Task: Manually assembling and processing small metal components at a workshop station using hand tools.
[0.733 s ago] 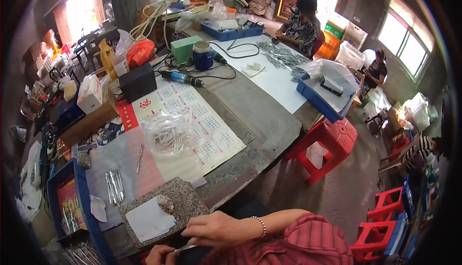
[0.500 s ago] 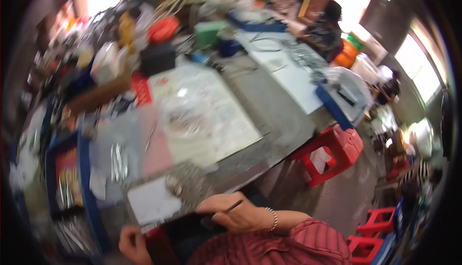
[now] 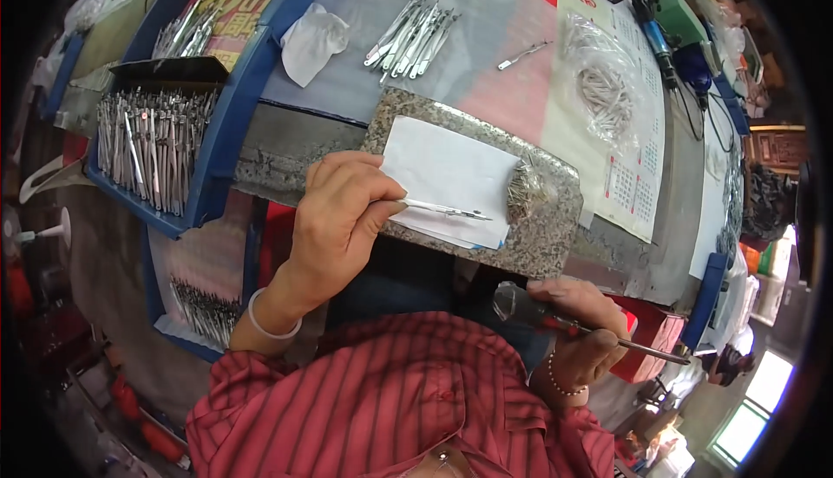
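My left hand (image 3: 340, 218) pinches a slim silver metal tool (image 3: 442, 210) by one end, thumb against fingers. Its thin jointed tip reaches right over white paper (image 3: 447, 170) on a speckled stone slab (image 3: 542, 244). To the right, beyond the slab's near edge, my right hand (image 3: 586, 326) is closed round a screwdriver (image 3: 646, 350). The clear, dark and red handle points left and the metal shaft points right. A small bundle of tiny metal pins (image 3: 526, 190), partly under clear plastic, lies at the slab's right end. Similar slim tools (image 3: 414, 40) lie in a pile beyond the slab.
A blue tray (image 3: 234, 122) at left holds many upright slim tools (image 3: 156, 144); another blue tray (image 3: 158, 291) sits lower. A single tool (image 3: 524, 55) and a clear bag of small pieces (image 3: 605, 88) lie farther right. Crumpled white paper (image 3: 314, 42) rests near the tray.
The view has swung round to face the slab squarely. My left hand has come up over the slab's edge and now shows the slim tool; my right hand is now apart, right of the slab.
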`<state>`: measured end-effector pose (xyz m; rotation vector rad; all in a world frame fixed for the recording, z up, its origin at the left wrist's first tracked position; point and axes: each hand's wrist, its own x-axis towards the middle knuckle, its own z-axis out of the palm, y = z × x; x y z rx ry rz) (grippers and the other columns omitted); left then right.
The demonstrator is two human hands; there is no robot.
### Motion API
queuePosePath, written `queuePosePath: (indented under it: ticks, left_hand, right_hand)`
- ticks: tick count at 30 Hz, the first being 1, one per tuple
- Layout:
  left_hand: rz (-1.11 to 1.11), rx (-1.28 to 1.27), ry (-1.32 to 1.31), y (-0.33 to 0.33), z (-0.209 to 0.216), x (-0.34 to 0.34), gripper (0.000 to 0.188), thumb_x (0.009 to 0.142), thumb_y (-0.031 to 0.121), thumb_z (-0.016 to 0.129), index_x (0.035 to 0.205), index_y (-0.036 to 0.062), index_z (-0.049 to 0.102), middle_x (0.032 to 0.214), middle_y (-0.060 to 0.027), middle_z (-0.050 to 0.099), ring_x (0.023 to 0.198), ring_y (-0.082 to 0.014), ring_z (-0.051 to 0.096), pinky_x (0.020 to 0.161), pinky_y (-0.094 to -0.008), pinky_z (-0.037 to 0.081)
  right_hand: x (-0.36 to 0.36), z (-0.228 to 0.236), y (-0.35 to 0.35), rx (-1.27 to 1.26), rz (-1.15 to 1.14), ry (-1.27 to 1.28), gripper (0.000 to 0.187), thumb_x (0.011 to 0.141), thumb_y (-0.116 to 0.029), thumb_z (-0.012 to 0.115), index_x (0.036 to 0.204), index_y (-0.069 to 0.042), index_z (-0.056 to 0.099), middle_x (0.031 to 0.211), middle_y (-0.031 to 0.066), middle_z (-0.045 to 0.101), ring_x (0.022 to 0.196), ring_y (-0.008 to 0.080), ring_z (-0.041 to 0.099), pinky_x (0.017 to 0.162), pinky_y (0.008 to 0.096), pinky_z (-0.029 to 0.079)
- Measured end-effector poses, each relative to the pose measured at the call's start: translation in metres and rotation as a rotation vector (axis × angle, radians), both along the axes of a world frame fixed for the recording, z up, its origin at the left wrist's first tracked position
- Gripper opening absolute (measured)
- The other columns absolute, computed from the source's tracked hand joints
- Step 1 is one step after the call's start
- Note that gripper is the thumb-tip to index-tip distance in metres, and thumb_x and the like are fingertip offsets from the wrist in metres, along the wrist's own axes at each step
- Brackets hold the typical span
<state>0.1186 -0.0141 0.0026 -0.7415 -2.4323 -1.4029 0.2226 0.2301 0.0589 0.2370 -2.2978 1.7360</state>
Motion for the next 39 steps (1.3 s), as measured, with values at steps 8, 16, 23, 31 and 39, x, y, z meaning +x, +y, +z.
queuePosePath:
  ticks: [8,16,23,31,39]
  left_hand:
    - [-0.035,-0.149,0.073,-0.004,-0.005,-0.005,0.017,0.073,0.005,0.071,0.088,0.0062,0.064,0.089,-0.008,0.058,0.097,-0.0303,0.057,0.083,-0.038,0.041]
    - [-0.033,-0.124,-0.019,-0.021,-0.005,-0.009,0.018,0.072,0.004,0.071,0.088,0.0055,0.064,0.092,-0.0086,0.058,0.101,-0.0319,0.057,0.087,-0.0393,0.041]
    - [-0.036,-0.076,0.028,-0.02,-0.003,-0.012,0.019,0.07,0.0,0.07,0.088,0.0046,0.063,0.095,-0.01,0.057,0.101,-0.0328,0.058,0.087,-0.0406,0.042]
    - [-0.019,-0.077,0.037,-0.026,-0.011,-0.009,0.023,0.069,0.001,0.072,0.09,0.0059,0.064,0.094,-0.0089,0.058,0.101,-0.0321,0.058,0.087,-0.0402,0.041]
    - [-0.024,-0.087,0.046,-0.025,-0.008,-0.01,0.02,0.071,0.001,0.07,0.089,0.0051,0.064,0.093,-0.0089,0.058,0.1,-0.0322,0.058,0.086,-0.0401,0.042]
  right_hand:
    - [-0.046,0.02,-0.025,0.201,0.034,0.557,0.028,0.092,-0.025,0.053,0.094,0.002,0.062,0.078,0.0217,0.068,0.062,0.0294,0.067,0.049,0.0312,0.053]
    - [-0.09,0.0,-0.049,0.376,0.331,-0.092,0.03,0.09,-0.031,0.06,0.093,-0.002,0.06,0.093,0.0155,0.066,0.073,0.0298,0.066,0.059,0.033,0.051]
    - [-0.084,0.038,-0.069,0.549,0.217,-0.107,0.027,0.078,-0.018,0.07,0.097,-0.001,0.062,0.093,0.0135,0.067,0.071,0.0235,0.066,0.056,0.0297,0.051]
    - [-0.1,0.0,-0.072,0.322,0.292,-0.215,0.024,0.095,-0.024,0.055,0.099,-0.002,0.061,0.084,0.0139,0.066,0.068,0.0263,0.066,0.058,0.0311,0.05]
    - [-0.081,0.02,-0.063,0.131,0.107,-0.012,0.046,0.1,-0.031,0.034,0.097,0.005,0.063,0.099,0.022,0.067,0.066,0.0229,0.065,0.059,0.0296,0.053]
